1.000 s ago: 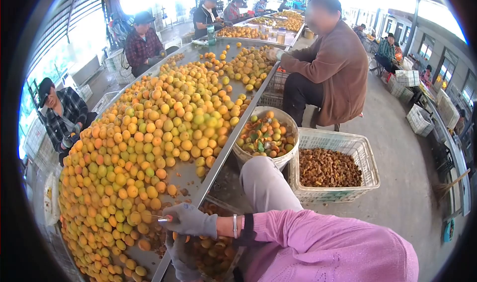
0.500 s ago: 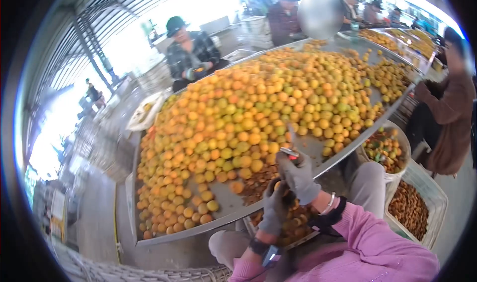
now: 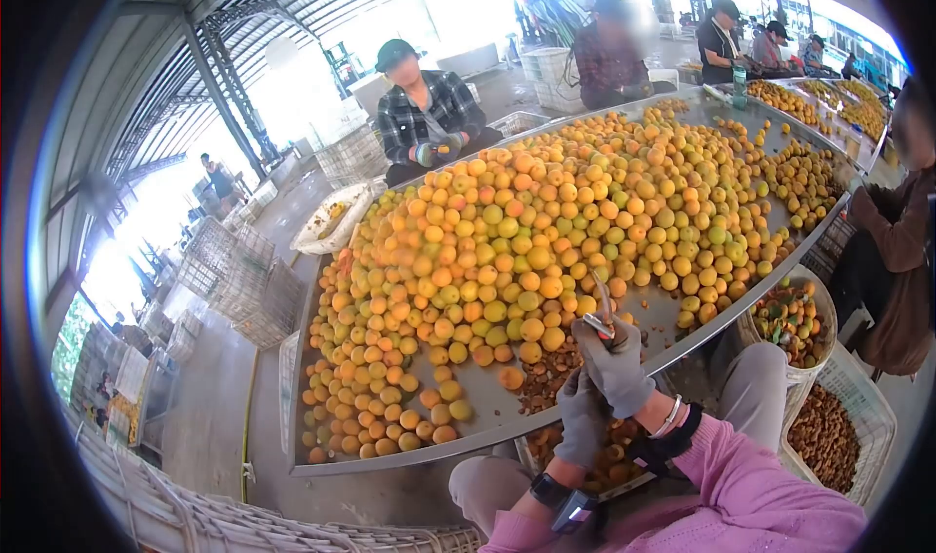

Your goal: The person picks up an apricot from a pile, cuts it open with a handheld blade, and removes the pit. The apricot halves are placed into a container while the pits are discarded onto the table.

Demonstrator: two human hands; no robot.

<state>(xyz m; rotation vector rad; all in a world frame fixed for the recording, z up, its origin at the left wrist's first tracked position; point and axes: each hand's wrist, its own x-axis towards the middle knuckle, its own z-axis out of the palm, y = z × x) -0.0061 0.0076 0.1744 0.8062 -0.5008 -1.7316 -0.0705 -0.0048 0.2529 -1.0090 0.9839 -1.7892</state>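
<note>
My right hand (image 3: pixel 616 366), in a grey glove, is closed round a knife (image 3: pixel 604 301) with a curved blade pointing up and a silver and red handle end. Just below it is my gloved left hand (image 3: pixel 582 421), fingers curled and close against the right hand; what lies in them is hidden. Both hands are at the near edge of a metal table (image 3: pixel 478 412) heaped with orange-yellow apricots (image 3: pixel 526 260). Brown pits or scraps (image 3: pixel 551 377) lie on the tabletop beside my hands. Under my hands, a crate holds apricot pieces (image 3: pixel 619 455).
At my right stand a bucket of fruit (image 3: pixel 795 329) and a white crate (image 3: pixel 863 416) with brown pits. Across the table, a person in a checked shirt (image 3: pixel 429 114) works with gloved hands. Another person (image 3: pixel 892 251) sits at the right. Stacked crates (image 3: pixel 239 280) stand at the left.
The whole view has shifted, so table and hands appear further right and lower. A bit of orange visible at my left fingers earlier no longer shows. The knife stays in my right hand.
</note>
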